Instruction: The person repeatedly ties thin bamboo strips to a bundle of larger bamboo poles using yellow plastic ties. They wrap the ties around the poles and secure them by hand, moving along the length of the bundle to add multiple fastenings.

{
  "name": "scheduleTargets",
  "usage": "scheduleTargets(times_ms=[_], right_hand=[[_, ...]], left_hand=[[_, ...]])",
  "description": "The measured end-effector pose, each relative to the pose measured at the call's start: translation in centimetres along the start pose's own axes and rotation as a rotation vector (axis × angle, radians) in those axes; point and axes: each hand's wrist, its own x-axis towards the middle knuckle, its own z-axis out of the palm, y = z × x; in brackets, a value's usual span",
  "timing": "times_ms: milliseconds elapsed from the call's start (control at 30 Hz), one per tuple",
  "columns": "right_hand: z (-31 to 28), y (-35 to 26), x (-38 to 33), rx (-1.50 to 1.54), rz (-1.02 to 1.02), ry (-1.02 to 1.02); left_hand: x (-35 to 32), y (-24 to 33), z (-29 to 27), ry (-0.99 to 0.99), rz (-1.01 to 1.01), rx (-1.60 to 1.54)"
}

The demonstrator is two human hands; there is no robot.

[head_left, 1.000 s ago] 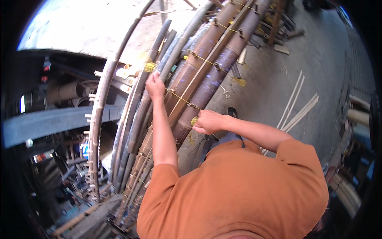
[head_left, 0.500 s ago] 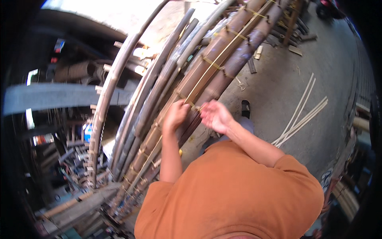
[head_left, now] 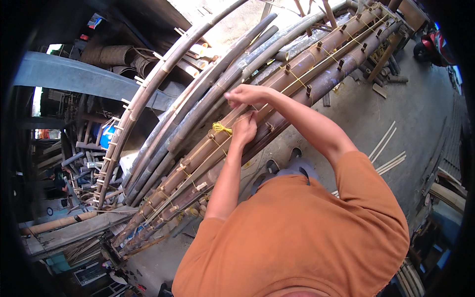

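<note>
Two long brown bamboo poles [head_left: 310, 60] run side by side from lower left to upper right, with short pegs through them and yellow cord lashings. A narrow strip [head_left: 316, 70] lies lengthwise between the poles. My left hand [head_left: 244, 129] is closed at the strip, its fingers pressed on yellow cord that is mostly hidden. Just beside it on the near-left pole sits a bunched loop of yellow cord [head_left: 221, 128]. My right hand [head_left: 241, 95] is closed above and beyond the left, the forearm crossing over the poles. What its fingers grip is too small to make out.
More bamboo poles [head_left: 198, 106] lie to the left, beside a curved pole with pegs [head_left: 131, 111]. Thin pale strips [head_left: 391, 164] rest on the concrete floor [head_left: 420, 114] at right. A red motorbike [head_left: 438, 48] stands far right. My shoes [head_left: 296, 153] are below the poles.
My right hand has moved up and left, across the poles and past my left hand. My left hand stays at the strip. The view has shifted, showing more of the poles' far end.
</note>
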Motion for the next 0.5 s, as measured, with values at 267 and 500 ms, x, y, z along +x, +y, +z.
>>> scheduleTargets(times_ms=[267,500], right_hand=[[8.2,8.2,-17.4,-0.688,-0.333,0.044],[8.7,8.4,-17.6,-0.643,-0.262,0.109]], left_hand=[[0.3,2.0,-0.2,0.044,-0.111,-0.029],[10.9,2.9,-4.2,0.303,-0.061,-0.435]])
